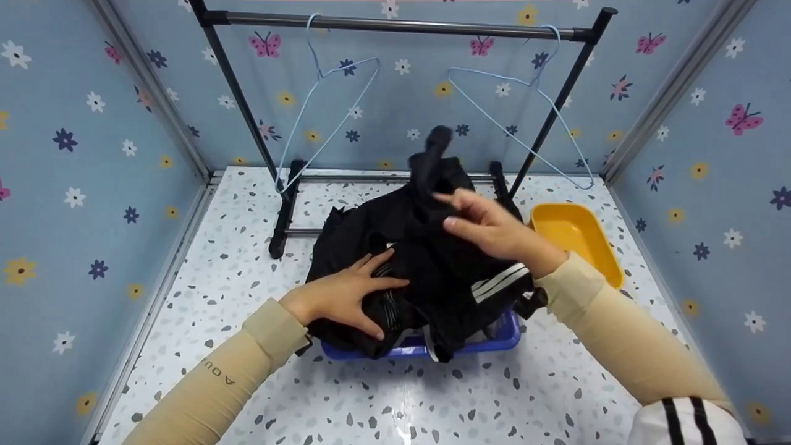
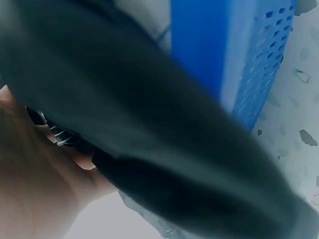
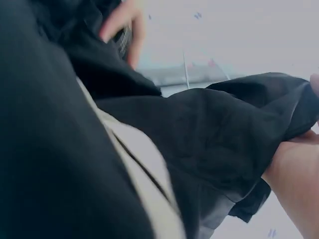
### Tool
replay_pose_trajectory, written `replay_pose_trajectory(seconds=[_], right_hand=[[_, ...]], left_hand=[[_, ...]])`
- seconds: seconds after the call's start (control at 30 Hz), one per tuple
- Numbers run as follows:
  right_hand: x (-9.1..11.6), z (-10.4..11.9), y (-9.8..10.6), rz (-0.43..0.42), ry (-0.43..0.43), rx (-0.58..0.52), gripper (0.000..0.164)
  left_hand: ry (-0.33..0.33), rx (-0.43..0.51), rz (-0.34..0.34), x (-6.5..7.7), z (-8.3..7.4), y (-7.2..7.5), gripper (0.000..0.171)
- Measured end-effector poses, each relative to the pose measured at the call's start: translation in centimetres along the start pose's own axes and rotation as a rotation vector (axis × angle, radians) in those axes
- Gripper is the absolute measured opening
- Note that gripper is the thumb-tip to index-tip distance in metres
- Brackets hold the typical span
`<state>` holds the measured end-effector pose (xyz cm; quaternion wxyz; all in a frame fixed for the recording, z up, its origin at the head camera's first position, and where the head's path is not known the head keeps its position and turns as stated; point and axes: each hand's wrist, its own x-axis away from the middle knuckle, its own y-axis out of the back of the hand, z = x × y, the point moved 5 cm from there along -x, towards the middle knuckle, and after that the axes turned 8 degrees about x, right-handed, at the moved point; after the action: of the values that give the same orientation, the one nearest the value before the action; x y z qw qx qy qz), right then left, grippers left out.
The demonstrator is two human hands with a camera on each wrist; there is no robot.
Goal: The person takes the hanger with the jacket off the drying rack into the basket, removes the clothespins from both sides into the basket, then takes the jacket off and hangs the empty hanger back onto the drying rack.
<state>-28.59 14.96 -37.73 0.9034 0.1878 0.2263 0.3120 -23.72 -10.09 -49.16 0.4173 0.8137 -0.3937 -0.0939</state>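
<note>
A black garment (image 1: 426, 247) with white stripes lies bunched over a blue basket (image 1: 408, 351), hiding most of it. My left hand (image 1: 346, 296) rests on the garment's near left part with fingers spread, beside a ribbed band with thin white lines. At the upper right, my right hand (image 1: 491, 228) pinches the black cloth, a loose end of which stands up blurred beyond the fingers. The right wrist view shows the cloth (image 3: 214, 134) stretched toward that hand (image 3: 299, 169). Dark fabric (image 2: 129, 104) covers much of the left wrist view.
Behind the basket stands a black clothes rack (image 1: 395, 25). Two light blue hangers, one at left (image 1: 334, 71) and one at right (image 1: 494, 77), hang from its rail. A yellow tray (image 1: 575, 235) sits on the speckled floor at right. Flowered walls (image 1: 55, 185) enclose the space.
</note>
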Motion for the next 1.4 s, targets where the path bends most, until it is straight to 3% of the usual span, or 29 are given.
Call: replay_pose_trajectory(seconds=[0.2, 0.37, 0.57, 0.67, 0.77, 0.83, 0.9, 1.0, 1.1, 1.3, 1.4], right_hand=[[0.4, -0.1, -4.6, 0.296, -0.009, 0.420, 0.008], [1.3, -0.3, -7.2, 0.383, 0.021, 0.688, 0.012], [2.1, -1.7, -8.7, 0.495, 0.002, 0.736, 0.016], [2.6, -2.6, -9.2, 0.577, -0.026, 0.740, 0.023], [3.1, -3.5, -9.6, 0.657, -0.071, 0.731, 0.036], [3.4, -4.1, -9.8, 0.692, -0.106, 0.717, 0.048], [3.6, -4.7, -9.9, 0.720, -0.142, 0.703, 0.057], [4.0, -5.6, -10.2, 0.762, -0.190, 0.694, 0.065], [4.3, -6.5, -10.5, 0.799, -0.219, 0.706, 0.068], [4.7, -7.6, -10.6, 0.828, -0.244, 0.724, 0.069], [4.4, -7.2, -10.1, 0.804, -0.202, 0.679, 0.064]], left_hand=[[0.001, -0.011, -0.007, 0.2, 0.3, -0.3, 0.099], [-0.057, -0.012, -0.054, 0.2, 0.4, 0.1, 0.099], [-0.114, -0.018, -0.194, 0.8, 0.2, 1.5, 0.087], [-0.174, -0.045, -0.289, 0.9, -0.3, 2.2, 0.081], [-0.214, -0.098, -0.322, 0.9, -0.8, 2.5, 0.091], [-0.211, -0.132, -0.284, 0.8, -0.9, 2.4, 0.102], [-0.181, -0.146, -0.202, 0.8, -0.8, 2.1, 0.109], [-0.118, -0.139, -0.073, 0.7, -0.5, 1.6, 0.107], [-0.067, -0.133, 0.013, 0.7, -0.1, 0.8, 0.100], [-0.005, -0.141, 0.074, 0.0, 0.4, -0.2, 0.089], [0.007, -0.141, 0.081, -0.3, 0.5, -0.5, 0.088]])
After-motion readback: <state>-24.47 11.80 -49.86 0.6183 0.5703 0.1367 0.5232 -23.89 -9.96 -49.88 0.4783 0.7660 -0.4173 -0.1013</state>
